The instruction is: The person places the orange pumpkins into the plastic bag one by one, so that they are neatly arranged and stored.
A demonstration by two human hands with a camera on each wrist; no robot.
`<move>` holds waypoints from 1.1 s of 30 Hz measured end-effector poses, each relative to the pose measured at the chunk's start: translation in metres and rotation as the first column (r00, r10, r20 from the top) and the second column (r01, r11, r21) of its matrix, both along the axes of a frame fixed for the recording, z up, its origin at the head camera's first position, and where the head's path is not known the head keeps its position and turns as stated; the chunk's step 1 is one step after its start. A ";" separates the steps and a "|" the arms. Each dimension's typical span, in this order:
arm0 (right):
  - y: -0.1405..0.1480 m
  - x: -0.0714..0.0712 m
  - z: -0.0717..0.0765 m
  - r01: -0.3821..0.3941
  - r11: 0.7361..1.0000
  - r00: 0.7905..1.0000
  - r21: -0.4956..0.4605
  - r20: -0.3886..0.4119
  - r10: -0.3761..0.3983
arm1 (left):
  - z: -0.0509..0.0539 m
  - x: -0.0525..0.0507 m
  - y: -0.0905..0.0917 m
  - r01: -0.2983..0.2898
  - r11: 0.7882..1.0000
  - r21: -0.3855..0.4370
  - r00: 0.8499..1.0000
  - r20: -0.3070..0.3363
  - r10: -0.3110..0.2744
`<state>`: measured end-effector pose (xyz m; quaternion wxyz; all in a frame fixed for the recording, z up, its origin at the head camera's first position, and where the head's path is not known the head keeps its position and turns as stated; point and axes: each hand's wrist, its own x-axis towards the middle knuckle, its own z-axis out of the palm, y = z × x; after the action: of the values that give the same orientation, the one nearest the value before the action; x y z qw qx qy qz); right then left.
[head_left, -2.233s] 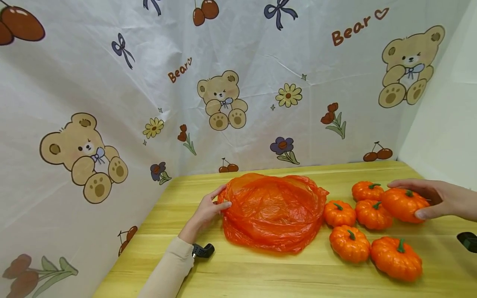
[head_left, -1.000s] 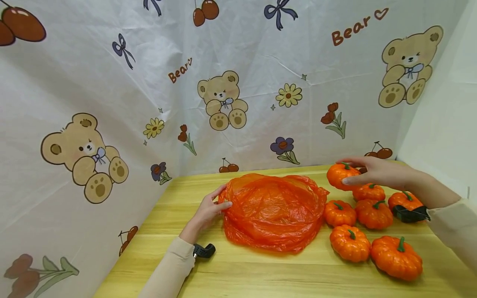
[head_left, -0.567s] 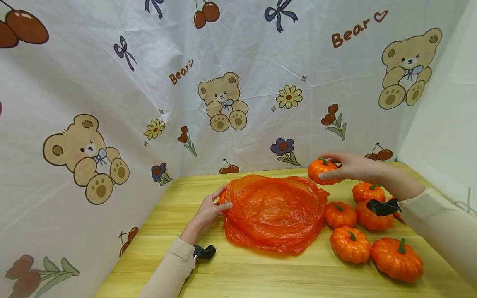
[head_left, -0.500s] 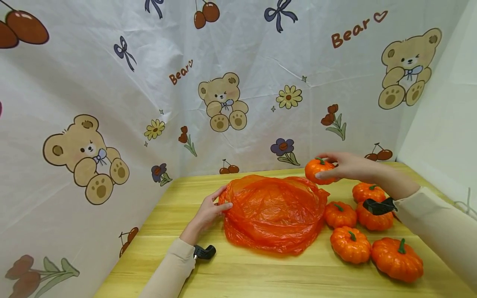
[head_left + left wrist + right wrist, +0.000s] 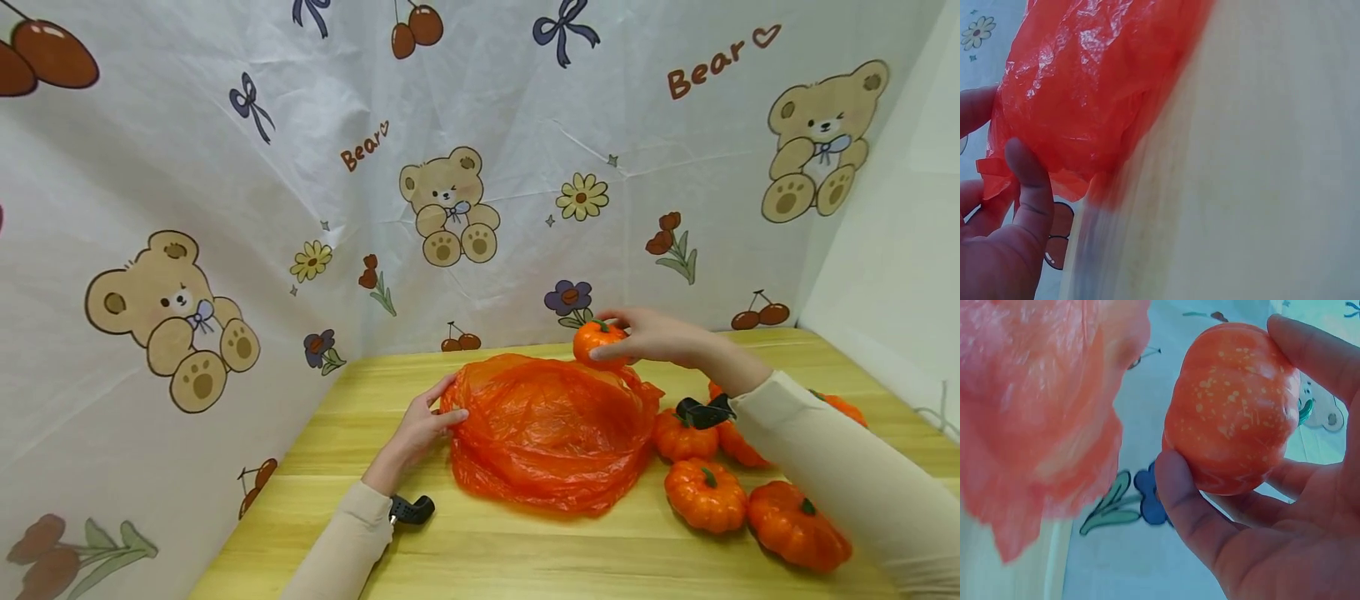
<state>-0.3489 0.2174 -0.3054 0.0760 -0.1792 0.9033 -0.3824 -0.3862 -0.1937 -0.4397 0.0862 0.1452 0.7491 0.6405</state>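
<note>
A thin red plastic bag (image 5: 547, 433) lies with its mouth spread on the wooden table. At its left edge my left hand (image 5: 418, 425) pinches the rim between thumb and fingers; the left wrist view shows the hand (image 5: 1013, 212) at the crumpled film (image 5: 1085, 81). My right hand (image 5: 652, 337) grips a small orange pumpkin (image 5: 597, 342) above the bag's back right rim. In the right wrist view, thumb and fingers of the hand (image 5: 1272, 512) span the pumpkin (image 5: 1232, 409), apart from the bag (image 5: 1041, 406).
Several orange pumpkins (image 5: 705, 495) stand right of the bag, partly hidden by my right forearm; one larger pumpkin (image 5: 795, 525) is nearest the front. A patterned sheet (image 5: 510, 300) rises behind the table (image 5: 525, 558). A cable (image 5: 941, 412) shows at the right wall.
My right hand has picked up a pumpkin, after leaving another at the right, and carried it left to over the bag's back right rim. The left hand has stayed at the bag's edge.
</note>
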 end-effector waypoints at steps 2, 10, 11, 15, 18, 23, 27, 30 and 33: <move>-0.009 -0.004 0.001 -0.012 1.000 1.000 -0.002 0.006 0.012 | 0.000 0.000 0.001 -0.005 1.000 0.004 1.000 0.008 0.005; -0.049 -0.020 0.005 -0.040 0.999 0.999 0.019 0.029 0.040 | 0.006 -0.001 0.002 -0.036 0.999 -0.003 0.999 0.005 0.036; -0.053 -0.022 0.004 -0.044 0.999 0.998 0.020 0.035 0.044 | 0.006 -0.001 0.002 -0.038 0.999 -0.005 0.999 0.006 0.038; -0.069 -0.027 0.000 -0.069 0.998 0.994 0.002 0.082 0.069 | 0.005 -0.002 0.001 -0.029 1.000 -0.009 0.999 0.016 0.029; -0.079 -0.029 -0.003 -0.060 0.998 0.992 -0.009 0.114 0.060 | 0.002 -0.002 0.000 -0.021 1.000 -0.013 1.000 0.015 0.021; -0.091 -0.032 -0.003 -0.029 1.000 0.994 0.011 0.110 0.027 | 0.000 -0.002 0.000 -0.014 1.000 -0.007 1.000 0.005 0.014; -0.100 -0.036 -0.004 -0.036 0.999 0.994 0.021 0.102 0.034 | -0.001 -0.002 0.001 -0.003 1.000 -0.005 1.000 0.005 0.003; -0.107 -0.039 -0.006 -0.047 0.999 0.993 0.024 0.110 0.044 | -0.001 -0.002 0.000 -0.001 1.000 0.002 1.000 0.005 0.001; -0.114 -0.042 -0.010 -0.050 0.999 0.991 0.013 0.127 0.048 | -0.002 -0.002 0.000 0.001 1.000 0.013 1.000 0.012 -0.001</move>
<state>-0.3905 0.1037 -0.3152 0.1438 -0.1762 0.8950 -0.3837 -0.3884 -0.1940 -0.4415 0.0901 0.1422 0.7442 0.6464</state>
